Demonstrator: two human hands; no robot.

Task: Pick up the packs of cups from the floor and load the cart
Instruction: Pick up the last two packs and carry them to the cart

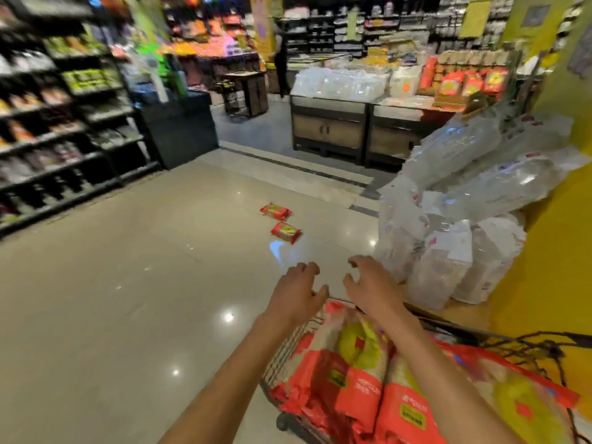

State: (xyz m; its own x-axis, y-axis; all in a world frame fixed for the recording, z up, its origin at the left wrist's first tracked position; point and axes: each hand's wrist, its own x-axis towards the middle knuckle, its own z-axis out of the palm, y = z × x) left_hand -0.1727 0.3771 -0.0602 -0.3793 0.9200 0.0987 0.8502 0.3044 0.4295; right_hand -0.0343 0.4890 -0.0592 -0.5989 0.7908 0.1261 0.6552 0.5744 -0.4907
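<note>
Two red packs lie on the shiny floor ahead, one farther (275,211) and one nearer (286,232). A wire cart (288,350) at the lower right holds several red-and-yellow packs of cups (355,373). My left hand (299,294) and my right hand (371,283) reach forward side by side above the cart's front edge. Both have loosely curled fingers and hold nothing. They are well short of the packs on the floor.
A heap of clear plastic cup packs (464,219) is stacked against a yellow wall (551,251) on the right. Dark shelving (64,123) lines the left. A display table (330,126) stands ahead, with a person (281,59) beyond it.
</note>
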